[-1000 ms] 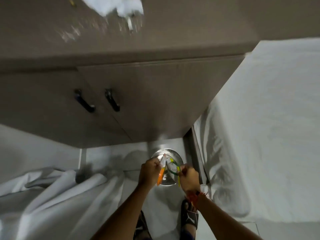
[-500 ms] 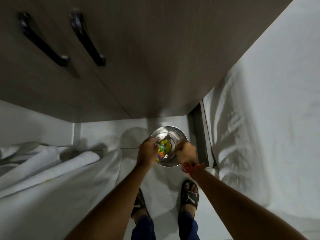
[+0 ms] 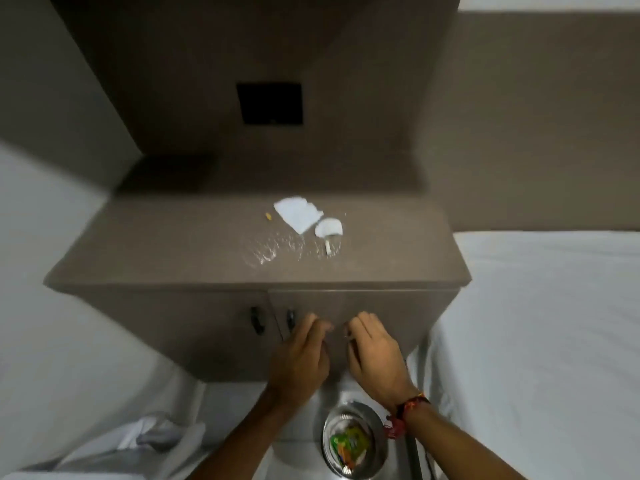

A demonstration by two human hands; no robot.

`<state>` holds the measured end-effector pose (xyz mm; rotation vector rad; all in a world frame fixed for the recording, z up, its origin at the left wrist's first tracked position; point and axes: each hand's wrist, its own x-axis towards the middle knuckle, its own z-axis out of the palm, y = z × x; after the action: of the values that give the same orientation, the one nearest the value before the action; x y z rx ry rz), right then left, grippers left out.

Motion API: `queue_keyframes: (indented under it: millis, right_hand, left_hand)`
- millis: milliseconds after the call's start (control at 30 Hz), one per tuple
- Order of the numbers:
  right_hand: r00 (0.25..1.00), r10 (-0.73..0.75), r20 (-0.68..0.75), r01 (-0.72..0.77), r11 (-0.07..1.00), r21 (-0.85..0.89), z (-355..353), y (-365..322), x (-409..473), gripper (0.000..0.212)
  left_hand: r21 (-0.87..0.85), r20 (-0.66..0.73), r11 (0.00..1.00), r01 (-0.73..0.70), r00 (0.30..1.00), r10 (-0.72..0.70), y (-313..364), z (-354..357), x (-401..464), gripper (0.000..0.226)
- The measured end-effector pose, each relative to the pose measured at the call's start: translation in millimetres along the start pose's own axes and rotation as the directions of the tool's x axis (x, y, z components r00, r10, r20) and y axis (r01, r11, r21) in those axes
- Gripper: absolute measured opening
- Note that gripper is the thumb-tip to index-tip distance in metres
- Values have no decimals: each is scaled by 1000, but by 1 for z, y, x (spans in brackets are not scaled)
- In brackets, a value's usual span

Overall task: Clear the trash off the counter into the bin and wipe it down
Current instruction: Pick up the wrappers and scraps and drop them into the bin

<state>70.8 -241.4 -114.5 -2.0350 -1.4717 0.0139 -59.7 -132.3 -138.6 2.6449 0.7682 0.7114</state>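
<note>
Both hands hover side by side before the cabinet doors, backs up, fingers loosely curled, empty: left hand [image 3: 300, 355], right hand [image 3: 375, 355]. Torn white paper [image 3: 298, 213] lies mid-counter [image 3: 156, 251]. The steel bin [image 3: 379, 441] below holds a colourful wrapper [image 3: 348, 444].

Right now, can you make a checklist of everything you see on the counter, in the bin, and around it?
Surface: brown counter, white powder scattered mid-top.
Job's things: torn paper, round white scrap, small white stick, yellow bit lie on the counter; steel bin on the floor holds a colourful wrapper.
Clutter: dark flat object at the back left, blurred.
Hands: left hand and right hand empty, before the cabinet doors.
Cables: nothing seen.
Surroundings: white bedding both sides; dark wall panel.
</note>
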Motion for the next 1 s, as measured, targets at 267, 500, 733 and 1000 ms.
queue_keyframes:
  millis: [267,500,733,1000]
  right_hand:
    - [994,42,-104,-49,996,-69,-68,-31,150,10]
    - [939,341,-35,-339,907,-250,-48,-20,208,31]
    - [968,253,3,-238,913,-331,-24,-6,210,26]
    - [959,273,-77,-283,934,-219,-46,-6,200,23]
  left_hand:
    - [123,-112,988,97,990,-83,-1,-104,176,24]
    - [371,101,926,74,988,-120,-39,-74,235,37]
    - [450,88,892,48,991,-98,-53,-50,233,27]
    - [315,-60,940,129,991,-115,-34,-68,219,25]
